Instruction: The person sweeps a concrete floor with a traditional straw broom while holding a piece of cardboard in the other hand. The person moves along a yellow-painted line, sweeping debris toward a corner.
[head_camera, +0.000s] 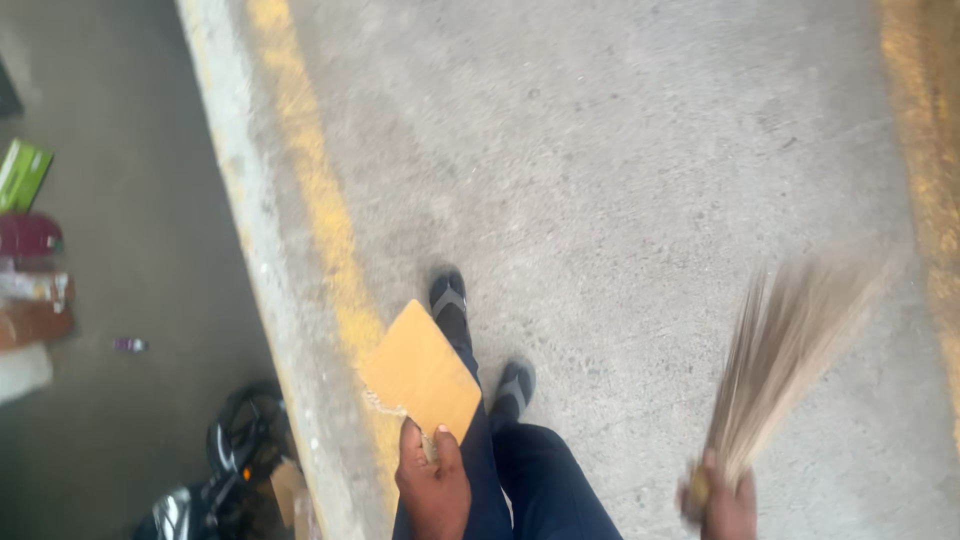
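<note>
Two hands, two tools: the left hand (432, 478) pinches a flat piece of tan cardboard (421, 372) by its near corner, thumb on top, grip closed on it; the right hand (722, 500) is wrapped tight around the bound end of a straw broom (785, 355). Both hang low over the concrete floor (620, 170), cardboard just above the sandalled feet (480, 340). To sweep well, I'd judge the cardboard edge should sit flush on the floor and the bristles stroke toward it. Broom's long axis runs from the hand up and away to the right, bristles fanning forward, blurred. Cardboard points forward-left toward the yellow painted line (320, 200).
</note>
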